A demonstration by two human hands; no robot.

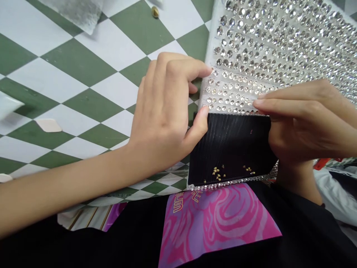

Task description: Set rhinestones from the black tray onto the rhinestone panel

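Note:
Rows of clear rhinestones (279, 56) cover a whitish board (211, 48) at the upper right. A flat black tray (234, 145) lies against its near side, with several tiny gold-coloured pointed stones (216, 173) near its lower edge. At the board's left edge rests my left hand (167, 100), thumb and index finger apart, the thumb by the tray's corner. My right hand (309, 115) is over the lower rows, its fingertips pressed together at the stones. Whatever lies between those fingertips is hidden.
Green and white diamond-patterned cloth (80, 65) covers the table. A clear plastic bag (80, 15), a gold stone (155, 12) and a pale diamond-shaped piece (49, 125) lie at left. Below the tray is a pink and purple swirled print (217, 223).

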